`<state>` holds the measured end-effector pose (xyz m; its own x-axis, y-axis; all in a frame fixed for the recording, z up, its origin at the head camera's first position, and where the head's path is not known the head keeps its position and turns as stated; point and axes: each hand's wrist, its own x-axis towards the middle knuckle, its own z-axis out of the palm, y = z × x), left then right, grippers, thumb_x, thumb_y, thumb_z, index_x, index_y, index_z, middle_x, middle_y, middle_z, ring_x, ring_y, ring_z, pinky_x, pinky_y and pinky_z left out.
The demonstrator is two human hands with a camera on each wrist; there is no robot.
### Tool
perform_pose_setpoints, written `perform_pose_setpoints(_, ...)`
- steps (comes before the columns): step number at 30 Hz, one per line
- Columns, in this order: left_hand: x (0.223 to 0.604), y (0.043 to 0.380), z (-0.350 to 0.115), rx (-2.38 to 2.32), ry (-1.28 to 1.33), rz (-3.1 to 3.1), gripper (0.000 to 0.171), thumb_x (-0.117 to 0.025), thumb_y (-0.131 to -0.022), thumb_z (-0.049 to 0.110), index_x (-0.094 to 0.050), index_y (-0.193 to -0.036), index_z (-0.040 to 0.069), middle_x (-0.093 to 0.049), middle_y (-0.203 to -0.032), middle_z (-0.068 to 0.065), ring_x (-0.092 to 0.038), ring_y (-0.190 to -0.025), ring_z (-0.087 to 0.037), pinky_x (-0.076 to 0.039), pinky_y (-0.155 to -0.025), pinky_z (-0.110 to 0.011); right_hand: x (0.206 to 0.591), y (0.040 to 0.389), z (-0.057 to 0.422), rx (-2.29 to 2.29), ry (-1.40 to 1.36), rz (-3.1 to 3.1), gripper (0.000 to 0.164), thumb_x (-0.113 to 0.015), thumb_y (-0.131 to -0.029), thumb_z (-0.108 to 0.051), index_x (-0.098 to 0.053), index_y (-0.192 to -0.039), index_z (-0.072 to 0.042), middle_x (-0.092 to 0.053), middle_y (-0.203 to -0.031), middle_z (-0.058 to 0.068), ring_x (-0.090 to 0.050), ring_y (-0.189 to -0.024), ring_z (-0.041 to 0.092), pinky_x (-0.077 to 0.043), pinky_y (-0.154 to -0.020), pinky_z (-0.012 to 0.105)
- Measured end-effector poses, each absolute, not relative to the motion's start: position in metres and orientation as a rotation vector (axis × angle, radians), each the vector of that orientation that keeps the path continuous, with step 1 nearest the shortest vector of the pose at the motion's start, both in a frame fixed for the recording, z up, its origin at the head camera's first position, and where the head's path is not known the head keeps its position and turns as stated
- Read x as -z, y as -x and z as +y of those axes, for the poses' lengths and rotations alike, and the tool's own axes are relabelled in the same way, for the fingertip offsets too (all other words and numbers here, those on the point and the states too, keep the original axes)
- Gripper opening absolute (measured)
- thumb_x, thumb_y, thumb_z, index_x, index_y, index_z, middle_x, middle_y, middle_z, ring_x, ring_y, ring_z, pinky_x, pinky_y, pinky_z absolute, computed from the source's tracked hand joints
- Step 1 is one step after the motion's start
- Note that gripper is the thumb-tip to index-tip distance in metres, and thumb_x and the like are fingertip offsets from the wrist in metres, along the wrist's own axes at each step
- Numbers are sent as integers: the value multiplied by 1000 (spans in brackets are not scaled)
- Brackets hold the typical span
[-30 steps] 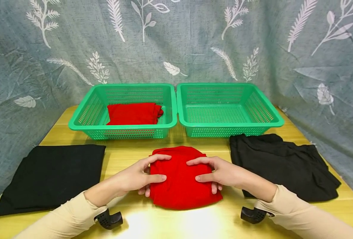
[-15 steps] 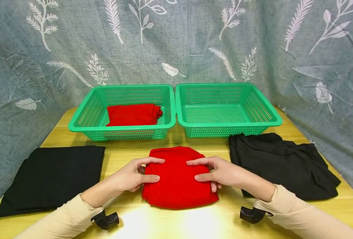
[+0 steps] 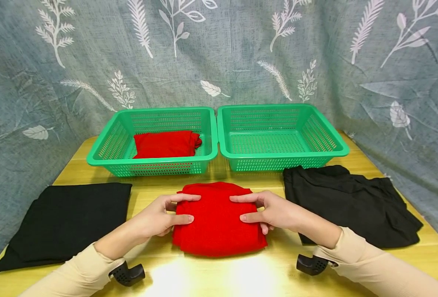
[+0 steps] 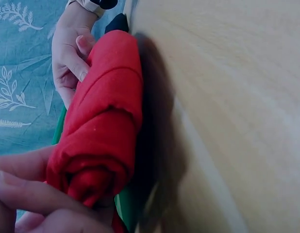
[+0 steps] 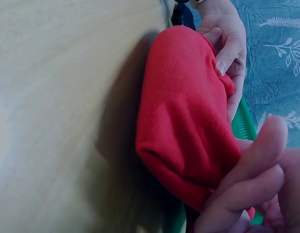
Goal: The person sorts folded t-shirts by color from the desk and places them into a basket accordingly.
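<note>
A folded red garment (image 3: pixel 219 229) lies at the middle of the table's near half, gripped at both sides. My left hand (image 3: pixel 154 216) holds its left side, thumb and index finger on top and the other fingers mostly hidden at the edge. Opposite it, my right hand (image 3: pixel 280 210) grips the right side in the same way. In the left wrist view the red garment (image 4: pixel 108 97) shows a thick rolled end with layered folds. From the right wrist, the red garment (image 5: pixel 184 102) looks rounded and smooth, with creases near the fingers.
Two green baskets stand side by side at the back; the left basket (image 3: pixel 156 161) holds another folded red garment (image 3: pixel 163 144). The right basket (image 3: pixel 283 155) shows its bare floor. A folded black garment (image 3: pixel 72 222) lies at left, another black garment (image 3: pixel 352 206) at right.
The red garment has shifted slightly left, its outline somewhat straighter. My left hand has moved left with it; the right hand has barely moved.
</note>
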<state>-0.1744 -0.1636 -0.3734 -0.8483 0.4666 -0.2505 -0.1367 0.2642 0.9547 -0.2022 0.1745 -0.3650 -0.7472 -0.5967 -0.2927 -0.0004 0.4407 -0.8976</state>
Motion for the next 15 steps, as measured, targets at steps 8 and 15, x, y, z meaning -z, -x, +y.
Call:
perform_pose_setpoints(8,357,171,-169,-1620,-297,2132,58,-78,-99,15,-60,-154,20,-60,-113,-14,-23,-49,-13,-26,-46,-23,349,205,170,1286,560,2174,62,-80,-99,-22,-58,-157,-22,-52,-152,27,-59,-47,24,-44,-49,24)
perform_pose_setpoints(15,340,173,-175,-1579,-345,2265,57,-80,-98,16,-63,-152,24,-66,-119,-17,-26,-46,-12,-28,-46,-24,329,209,164,1260,599,2228,63,-81,-99,-22,-58,-157,-25,-62,-139,24,-60,-47,29,-41,-46,25)
